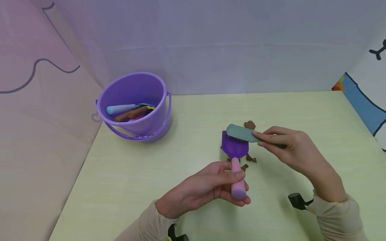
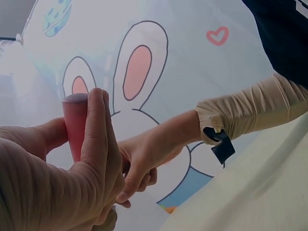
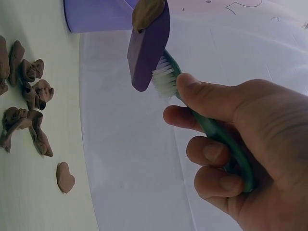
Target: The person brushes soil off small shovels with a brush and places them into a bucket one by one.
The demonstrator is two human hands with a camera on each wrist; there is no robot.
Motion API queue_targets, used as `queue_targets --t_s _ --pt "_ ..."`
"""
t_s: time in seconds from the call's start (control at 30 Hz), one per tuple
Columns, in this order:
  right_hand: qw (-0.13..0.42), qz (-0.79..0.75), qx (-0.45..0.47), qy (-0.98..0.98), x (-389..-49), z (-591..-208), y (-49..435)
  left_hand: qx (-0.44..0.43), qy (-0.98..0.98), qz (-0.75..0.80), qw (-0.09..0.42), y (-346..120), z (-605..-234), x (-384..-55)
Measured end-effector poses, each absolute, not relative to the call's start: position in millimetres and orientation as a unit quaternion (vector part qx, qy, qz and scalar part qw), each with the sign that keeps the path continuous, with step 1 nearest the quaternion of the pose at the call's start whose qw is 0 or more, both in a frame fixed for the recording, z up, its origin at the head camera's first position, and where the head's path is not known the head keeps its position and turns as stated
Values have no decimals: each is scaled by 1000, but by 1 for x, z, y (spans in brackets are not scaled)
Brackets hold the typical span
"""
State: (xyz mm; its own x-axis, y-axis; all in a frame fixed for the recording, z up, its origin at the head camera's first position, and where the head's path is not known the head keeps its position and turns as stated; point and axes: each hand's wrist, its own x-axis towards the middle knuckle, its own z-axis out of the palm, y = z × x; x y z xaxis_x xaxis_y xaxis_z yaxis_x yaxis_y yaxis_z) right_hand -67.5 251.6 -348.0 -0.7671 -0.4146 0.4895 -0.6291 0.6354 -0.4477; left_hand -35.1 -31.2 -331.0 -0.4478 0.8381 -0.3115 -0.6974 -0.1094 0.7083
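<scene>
My left hand [image 1: 217,184] grips the pink handle of a toy shovel [image 1: 235,145] with a purple blade, held above the table. In my right hand [image 1: 291,147] is a green brush [image 1: 241,132], its white bristles [image 3: 165,79] against the edge of the blade. A brown clay lump [image 3: 147,14] shows against the blade in the right wrist view; whether it sticks there, I cannot tell. Below lie several brown clay pieces [image 3: 41,132] on the table, partly hidden by the shovel in the head view. One flat piece [image 1: 249,125] lies behind the brush.
A purple bucket [image 1: 163,125] stands at the back left, with a light blue handle [image 1: 120,109] and brown pieces [image 1: 131,114] inside. The pale table [image 1: 193,127] meets a white curtain [image 1: 226,67] at its back edge.
</scene>
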Motion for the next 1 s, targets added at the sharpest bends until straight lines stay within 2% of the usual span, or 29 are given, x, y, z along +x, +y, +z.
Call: queue_targets --t_s 0.37,0.53,0.7,1.0 --pt "203 286 292 -890 -69 -349 252 80 421 738 521 -30 -332 -34" --pt "228 230 272 -906 -72 -351 255 99 423 729 529 -30 -331 -33" --pt "228 188 251 -922 -73 -354 259 130 423 720 534 -31 -329 -31" --pt "238 187 247 -921 -73 -354 263 130 424 723 529 -32 -326 -32"
